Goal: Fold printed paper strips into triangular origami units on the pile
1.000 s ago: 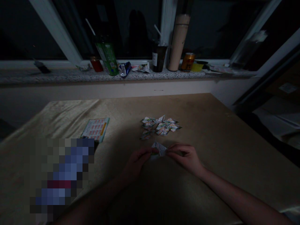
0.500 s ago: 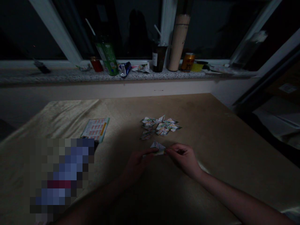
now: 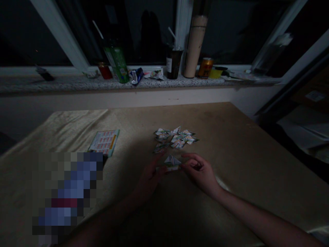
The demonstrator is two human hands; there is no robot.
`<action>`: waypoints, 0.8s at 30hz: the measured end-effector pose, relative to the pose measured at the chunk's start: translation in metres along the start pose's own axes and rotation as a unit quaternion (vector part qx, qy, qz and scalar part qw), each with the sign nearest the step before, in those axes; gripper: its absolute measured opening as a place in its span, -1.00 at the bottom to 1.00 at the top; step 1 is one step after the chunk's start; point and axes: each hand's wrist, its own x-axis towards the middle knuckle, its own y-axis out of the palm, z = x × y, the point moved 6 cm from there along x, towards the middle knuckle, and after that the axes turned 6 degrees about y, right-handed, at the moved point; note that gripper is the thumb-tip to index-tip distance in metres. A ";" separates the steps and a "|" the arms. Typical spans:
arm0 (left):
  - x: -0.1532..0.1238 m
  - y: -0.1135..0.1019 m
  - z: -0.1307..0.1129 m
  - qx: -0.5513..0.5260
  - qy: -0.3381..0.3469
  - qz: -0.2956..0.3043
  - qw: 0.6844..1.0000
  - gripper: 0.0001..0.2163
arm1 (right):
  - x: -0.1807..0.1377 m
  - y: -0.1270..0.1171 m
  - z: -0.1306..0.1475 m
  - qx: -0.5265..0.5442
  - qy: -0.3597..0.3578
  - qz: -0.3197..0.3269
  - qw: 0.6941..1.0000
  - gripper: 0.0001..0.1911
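A small folded piece of printed paper [image 3: 172, 161], with a triangular peak on top and a pale strip along its bottom, is between my two hands. My left hand [image 3: 150, 175] has its thumb at the paper's lower left end, with the forefinger raised beside it. At the right end, my right hand [image 3: 202, 171] pinches the edge with the thumb and a curled finger, its forefinger lifted away. Just beyond lie several folded paper pieces [image 3: 177, 140] of the same print, grouped in a rough ring. Shadow partly hides my left fingers.
A printed calendar card [image 3: 104, 141] lies on the cloth-covered table [image 3: 218, 127] at left, near a pixelated blue object [image 3: 74, 185]. On the windowsill [image 3: 151, 84] stand a green bottle [image 3: 118, 65], a dark cup with straw [image 3: 174, 63], a tall flask [image 3: 195, 48] and an orange can [image 3: 205, 68].
My left forefinger has lifted off the paper, and my right forefinger has straightened away from it. More of the folded paper's face now shows. The grouped pieces have stayed put.
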 end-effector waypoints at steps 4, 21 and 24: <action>0.001 0.009 0.006 -0.038 -0.047 0.052 0.997 -0.72 | 0.000 -0.002 -0.003 0.007 0.008 -0.008 1.000 -0.70; -0.001 0.013 0.006 0.001 -0.092 0.103 0.990 -0.77 | -0.007 0.022 0.002 -0.114 -0.022 0.186 0.976 -0.71; -0.001 0.015 0.007 -0.009 -0.100 0.125 0.987 -0.76 | -0.008 0.023 0.001 -0.137 -0.021 0.176 0.975 -0.71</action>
